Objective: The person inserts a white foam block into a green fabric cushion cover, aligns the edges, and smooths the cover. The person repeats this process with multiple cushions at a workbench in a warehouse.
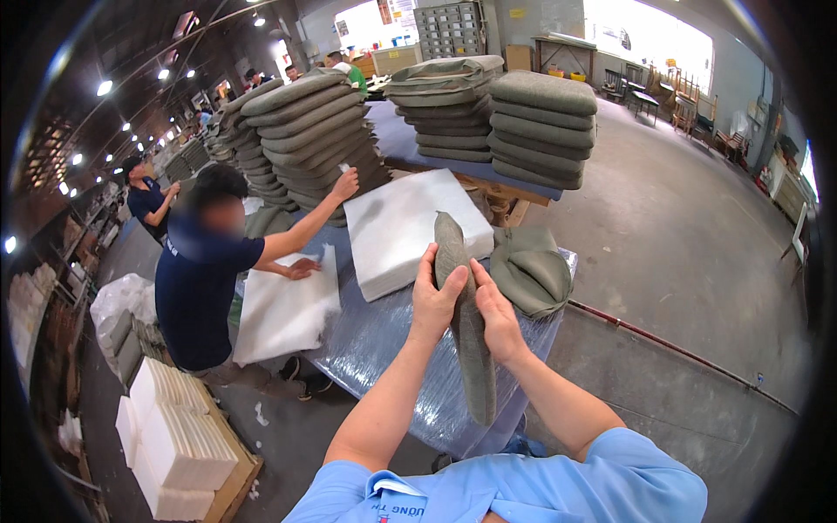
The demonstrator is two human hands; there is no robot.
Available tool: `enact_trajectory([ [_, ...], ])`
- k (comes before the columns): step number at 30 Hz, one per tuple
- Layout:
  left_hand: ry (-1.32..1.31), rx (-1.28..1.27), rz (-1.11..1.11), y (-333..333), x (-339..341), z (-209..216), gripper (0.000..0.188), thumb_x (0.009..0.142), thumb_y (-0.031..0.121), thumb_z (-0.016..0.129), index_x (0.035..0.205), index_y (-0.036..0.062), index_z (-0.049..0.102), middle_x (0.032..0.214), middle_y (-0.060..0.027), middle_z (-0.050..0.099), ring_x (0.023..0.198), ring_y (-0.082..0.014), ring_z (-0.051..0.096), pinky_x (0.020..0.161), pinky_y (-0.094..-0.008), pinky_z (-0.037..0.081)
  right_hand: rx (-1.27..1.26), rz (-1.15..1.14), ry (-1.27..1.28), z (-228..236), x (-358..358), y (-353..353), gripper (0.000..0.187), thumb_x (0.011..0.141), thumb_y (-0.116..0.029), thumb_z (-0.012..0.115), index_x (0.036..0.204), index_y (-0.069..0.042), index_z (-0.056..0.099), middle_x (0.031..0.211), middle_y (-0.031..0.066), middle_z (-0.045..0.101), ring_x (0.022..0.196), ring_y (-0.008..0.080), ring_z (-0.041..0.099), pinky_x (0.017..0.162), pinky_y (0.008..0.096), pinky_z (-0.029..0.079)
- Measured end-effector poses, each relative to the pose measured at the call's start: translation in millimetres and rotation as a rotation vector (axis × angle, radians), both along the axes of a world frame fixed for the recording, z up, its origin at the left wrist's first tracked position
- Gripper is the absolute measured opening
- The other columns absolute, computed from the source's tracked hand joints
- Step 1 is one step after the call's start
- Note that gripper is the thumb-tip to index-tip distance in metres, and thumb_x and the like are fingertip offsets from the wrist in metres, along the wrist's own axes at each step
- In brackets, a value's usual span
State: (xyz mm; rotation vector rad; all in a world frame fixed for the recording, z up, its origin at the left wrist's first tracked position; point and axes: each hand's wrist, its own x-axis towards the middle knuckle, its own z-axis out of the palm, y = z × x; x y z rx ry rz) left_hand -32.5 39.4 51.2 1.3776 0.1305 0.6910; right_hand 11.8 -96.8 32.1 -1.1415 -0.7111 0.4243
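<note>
A grey-green fabric seat cushion stands on edge between my hands, its narrow side turned up toward me. My left hand presses on its left face, thumb lying over the edge. From the other side my right hand grips it with fingers along the right face. Just beyond, a stack of white padding sheets rests on the plastic-covered table. A folded grey-green cushion cover lies right of that stack, close to my right hand.
Tall piles of grey-green cushions stand at the far side, more cushions to the right. A co-worker in a dark shirt handles a white sheet at left. White foam blocks sit on a pallet at lower left.
</note>
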Motion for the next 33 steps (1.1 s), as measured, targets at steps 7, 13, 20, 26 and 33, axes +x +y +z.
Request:
enact_trajectory([
  [7,-0.044,0.083,0.048,-7.9,9.9,-18.5,0.070,0.111,0.041,0.050,0.163,0.0003,0.028,0.159,-0.0162,0.043,0.142,-0.0230,0.046,0.117,-0.0343,0.037,-0.162,-0.261,-0.303,1.5,-5.1,4.9,0.061,0.112,-0.031,0.042,0.163,0.000,0.030,0.169,0.0186,0.032,0.158,0.0304,0.029,0.127,0.0377,0.024],
  [13,-0.046,0.173,0.073,-19.3,2.4,-14.9,0.067,0.114,0.041,0.042,0.164,0.0008,0.025,0.162,-0.0180,0.038,0.146,-0.0253,0.040,0.122,-0.0361,0.030,-0.183,-0.333,-0.347,2.3,-9.3,1.2,0.060,0.111,-0.028,0.042,0.162,0.001,0.031,0.168,0.0202,0.034,0.157,0.0321,0.031,0.127,0.0379,0.025],
  [20,-0.078,0.351,0.136,-31.2,-22.6,-22.6,0.071,0.103,0.022,0.061,0.161,-0.0018,0.029,0.157,-0.0181,0.042,0.142,-0.0266,0.044,0.118,-0.0394,0.037,-0.046,-0.271,-0.329,-12.0,-32.2,-9.5,0.056,0.110,-0.025,0.042,0.160,0.000,0.038,0.169,0.0180,0.032,0.158,0.0329,0.027,0.127,0.0424,0.024],
  [26,-0.059,0.509,0.134,-43.8,-56.7,-32.6,0.079,0.095,0.025,0.066,0.160,-0.0028,0.030,0.162,-0.0222,0.037,0.149,-0.0324,0.038,0.122,-0.0441,0.031,0.108,-0.226,-0.374,-9.9,-27.8,-19.7,0.053,0.113,-0.044,0.041,0.140,-0.004,0.063,0.162,0.0190,0.043,0.155,0.0374,0.031,0.126,0.0483,0.023],
  [33,-0.132,0.595,0.123,-59.9,-85.5,-40.3,0.078,0.093,0.038,0.068,0.154,-0.0001,0.040,0.163,-0.0302,0.032,0.152,-0.0460,0.033,0.123,-0.0550,0.029,0.034,-0.268,-0.440,-16.5,-9.7,-16.7,0.058,0.115,-0.046,0.032,0.123,-0.003,0.070,0.152,0.0189,0.054,0.151,0.0358,0.037,0.124,0.0497,0.026],
])
